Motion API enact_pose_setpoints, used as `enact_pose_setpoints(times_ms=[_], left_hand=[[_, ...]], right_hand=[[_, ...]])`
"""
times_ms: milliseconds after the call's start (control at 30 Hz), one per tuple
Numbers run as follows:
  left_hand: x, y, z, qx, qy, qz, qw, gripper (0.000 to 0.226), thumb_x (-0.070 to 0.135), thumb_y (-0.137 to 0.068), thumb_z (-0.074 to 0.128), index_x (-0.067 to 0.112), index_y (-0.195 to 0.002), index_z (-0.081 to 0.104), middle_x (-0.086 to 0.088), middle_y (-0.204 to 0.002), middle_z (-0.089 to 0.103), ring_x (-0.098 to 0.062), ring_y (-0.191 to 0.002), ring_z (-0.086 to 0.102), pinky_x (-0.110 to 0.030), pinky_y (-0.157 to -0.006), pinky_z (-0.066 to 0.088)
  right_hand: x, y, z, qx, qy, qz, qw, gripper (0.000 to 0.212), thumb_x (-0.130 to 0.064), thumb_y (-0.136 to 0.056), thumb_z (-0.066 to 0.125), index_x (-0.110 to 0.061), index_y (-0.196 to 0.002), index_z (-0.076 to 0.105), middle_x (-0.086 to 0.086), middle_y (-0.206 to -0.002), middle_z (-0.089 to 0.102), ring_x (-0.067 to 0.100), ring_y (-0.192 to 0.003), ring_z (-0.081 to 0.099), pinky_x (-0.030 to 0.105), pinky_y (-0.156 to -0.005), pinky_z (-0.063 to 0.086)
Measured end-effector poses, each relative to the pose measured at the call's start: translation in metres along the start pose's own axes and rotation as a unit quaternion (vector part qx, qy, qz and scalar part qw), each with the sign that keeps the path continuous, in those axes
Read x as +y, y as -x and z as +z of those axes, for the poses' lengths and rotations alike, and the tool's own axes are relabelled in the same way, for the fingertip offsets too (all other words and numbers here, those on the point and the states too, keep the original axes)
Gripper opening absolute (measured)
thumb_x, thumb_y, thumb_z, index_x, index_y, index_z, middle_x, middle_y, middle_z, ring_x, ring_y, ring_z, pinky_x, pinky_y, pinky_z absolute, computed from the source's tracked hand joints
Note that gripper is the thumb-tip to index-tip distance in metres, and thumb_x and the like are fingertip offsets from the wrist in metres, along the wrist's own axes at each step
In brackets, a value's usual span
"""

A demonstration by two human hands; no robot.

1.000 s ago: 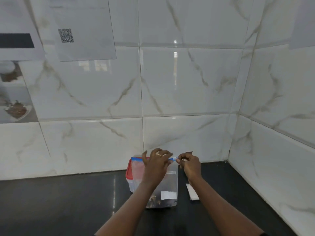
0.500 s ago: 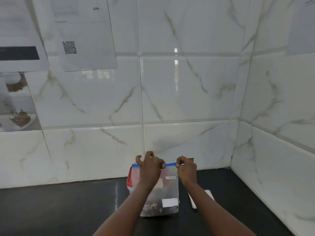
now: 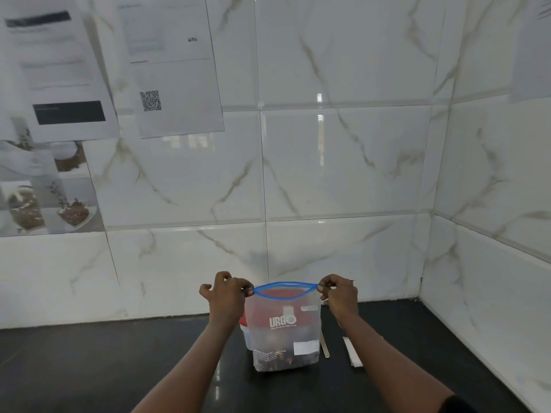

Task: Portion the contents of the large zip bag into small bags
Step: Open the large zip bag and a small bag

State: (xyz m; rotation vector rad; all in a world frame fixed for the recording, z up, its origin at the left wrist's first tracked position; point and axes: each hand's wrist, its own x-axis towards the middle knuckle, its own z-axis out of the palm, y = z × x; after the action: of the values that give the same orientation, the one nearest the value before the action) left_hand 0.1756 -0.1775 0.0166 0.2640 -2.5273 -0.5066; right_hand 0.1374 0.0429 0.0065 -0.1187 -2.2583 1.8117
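From my head view, the zip bag (image 3: 284, 326) stands on the dark counter (image 3: 89, 368) near the wall, mouth open. My left hand (image 3: 226, 293) pinches one end of the blue zip strip (image 3: 284, 289), my right hand (image 3: 338, 292) the other. It looks soft, light, floppy — best gripped at the strip, since the film would likely slip.
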Motion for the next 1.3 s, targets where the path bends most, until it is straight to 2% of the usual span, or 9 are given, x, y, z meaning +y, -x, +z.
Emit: enact_pose_setpoints(times_ms=[167,300,400,500,633,767,967,1100,1300], left_hand=[[-0.005,0.011,0.015,-0.011,0.019,0.026,0.999,0.031,0.032,-0.081,0.067,0.035,-0.112,0.063,0.017,-0.120,0.058,-0.012,-0.123,0.042,-0.042,-0.089,0.022],[0.017,0.023,0.031,0.100,0.029,0.169,0.980,0.023,0.028,-0.075,0.065,0.030,-0.097,0.068,0.012,-0.102,0.066,-0.009,-0.100,0.050,-0.035,-0.073,0.035],[0.053,0.040,0.049,0.054,0.108,0.256,0.959,0.029,0.026,-0.081,0.047,0.023,-0.101,0.067,0.005,-0.100,0.068,-0.011,-0.094,0.057,-0.027,-0.078,0.045],[0.085,0.058,0.081,-0.029,0.169,0.283,0.944,0.030,0.018,-0.084,0.043,0.015,-0.104,0.065,-0.003,-0.100,0.066,-0.014,-0.095,0.055,-0.023,-0.085,0.040],[0.121,0.076,0.118,-0.135,0.179,0.257,0.940,0.036,0.014,-0.088,0.037,0.010,-0.113,0.062,-0.007,-0.111,0.061,-0.021,-0.102,0.057,-0.023,-0.086,0.041],[0.133,0.080,0.150,-0.260,0.120,0.188,0.939,0.047,0.018,-0.089,0.055,0.014,-0.135,0.043,-0.005,-0.134,0.045,-0.019,-0.125,0.042,-0.026,-0.102,0.034],[0.137,0.092,0.184,-0.382,0.090,0.089,0.915,0.070,0.029,-0.075,0.073,0.016,-0.134,0.039,-0.008,-0.135,0.045,-0.022,-0.124,0.045,-0.032,-0.103,0.037],[0.139,0.097,0.200,-0.410,0.051,0.057,0.909,0.074,0.030,-0.079,0.069,0.016,-0.141,0.031,-0.010,-0.142,0.037,-0.026,-0.129,0.041,-0.035,-0.105,0.036],[0.142,0.102,0.206,-0.366,0.024,0.085,0.926,0.037,0.015,-0.092,0.052,0.005,-0.127,0.053,-0.015,-0.127,0.050,-0.026,-0.115,0.053,-0.027,-0.098,0.039]], right_hand=[[0.010,0.002,-0.003,-0.017,0.019,-0.005,1.000,0.018,0.003,-0.084,0.064,-0.011,-0.073,0.058,0.004,-0.074,0.059,0.015,-0.061,0.052,0.022,-0.056,0.045],[0.015,-0.002,-0.010,0.013,0.035,-0.003,0.999,0.010,-0.001,-0.085,0.064,-0.009,-0.083,0.059,0.004,-0.079,0.060,0.017,-0.068,0.054,0.022,-0.059,0.045],[0.027,-0.006,-0.021,0.051,0.050,0.020,0.997,0.007,-0.004,-0.084,0.066,-0.009,-0.081,0.061,0.008,-0.082,0.063,0.021,-0.073,0.057,0.029,-0.067,0.045],[0.046,-0.005,-0.035,0.063,0.088,0.038,0.993,0.006,-0.009,-0.084,0.067,-0.006,-0.090,0.065,0.006,-0.084,0.063,0.021,-0.083,0.059,0.028,-0.074,0.045],[0.080,-0.007,-0.060,0.073,0.137,0.083,0.984,0.013,-0.015,-0.083,0.069,-0.007,-0.093,0.066,0.009,-0.093,0.067,0.024,-0.094,0.061,0.027,-0.077,0.043],[0.110,-0.015,-0.084,0.037,0.223,0.176,0.958,0.020,-0.019,-0.086,0.066,-0.009,-0.103,0.067,0.010,-0.108,0.066,0.024,-0.102,0.060,0.029,-0.080,0.045],[0.147,-0.017,-0.098,0.025,0.275,0.249,0.928,0.037,-0.025,-0.083,0.069,-0.002,-0.111,0.061,0.016,-0.117,0.062,0.031,-0.109,0.059,0.032,-0.084,0.048],[0.157,-0.017,-0.091,0.032,0.286,0.260,0.922,0.038,-0.028,-0.082,0.071,-0.005,-0.110,0.058,0.013,-0.118,0.059,0.031,-0.110,0.058,0.036,-0.083,0.048],[0.164,-0.021,-0.092,0.074,0.311,0.272,0.908,0.018,-0.009,-0.091,0.053,-0.005,-0.107,0.062,0.014,-0.113,0.061,0.030,-0.103,0.061,0.037,-0.081,0.051]])
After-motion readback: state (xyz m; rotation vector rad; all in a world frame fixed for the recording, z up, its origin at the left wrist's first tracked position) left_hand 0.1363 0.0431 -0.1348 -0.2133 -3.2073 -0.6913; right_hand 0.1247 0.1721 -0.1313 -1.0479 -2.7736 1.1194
